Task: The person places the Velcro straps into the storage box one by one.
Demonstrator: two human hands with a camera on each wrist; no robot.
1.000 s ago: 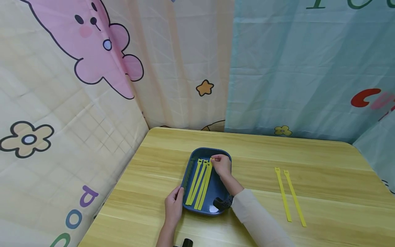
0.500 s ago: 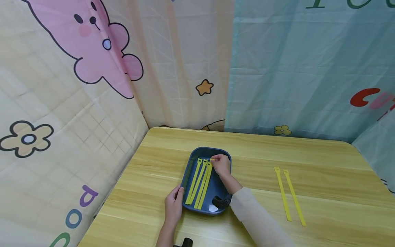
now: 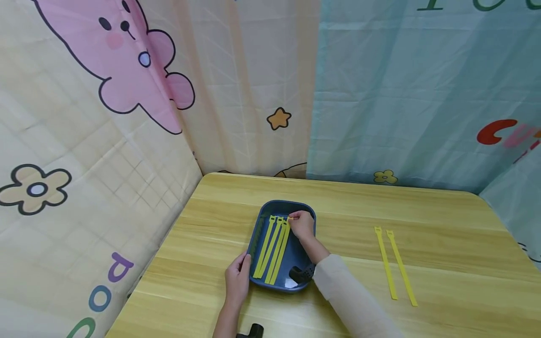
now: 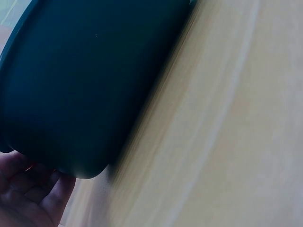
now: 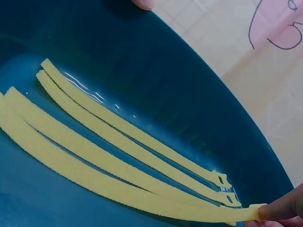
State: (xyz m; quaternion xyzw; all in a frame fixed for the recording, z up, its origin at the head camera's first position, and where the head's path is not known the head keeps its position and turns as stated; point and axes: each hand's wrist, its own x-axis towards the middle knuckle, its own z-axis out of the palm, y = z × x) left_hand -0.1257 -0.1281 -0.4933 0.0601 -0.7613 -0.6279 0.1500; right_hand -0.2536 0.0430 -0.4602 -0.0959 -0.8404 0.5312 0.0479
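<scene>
A dark blue plastic tray (image 3: 294, 253) rests on the table with several yellow hook-and-loop cable ties (image 3: 266, 246) lying lengthwise in it. My left hand (image 3: 237, 278) holds the tray's left side, thumb at the rim and fingers against the outer wall. Inside the far end of the tray, my right hand (image 3: 303, 225) pinches the slotted head of the rightmost cable tie (image 5: 180, 212) between thumb and finger. That tie's strap stays down beside the others in the right wrist view, and their slotted heads (image 5: 222, 179) point the same way.
Two more yellow cable ties (image 3: 386, 264) lie nearly parallel on the wooden table (image 3: 460, 263), right of the tray. Printed curtains (image 3: 236, 117) hang behind the table and along its left side. A black wrist device (image 3: 301, 274) on the right arm sits over the tray's near right corner.
Both hands, the tray and the cable ties keep their places. Only the head view has shifted very slightly.
</scene>
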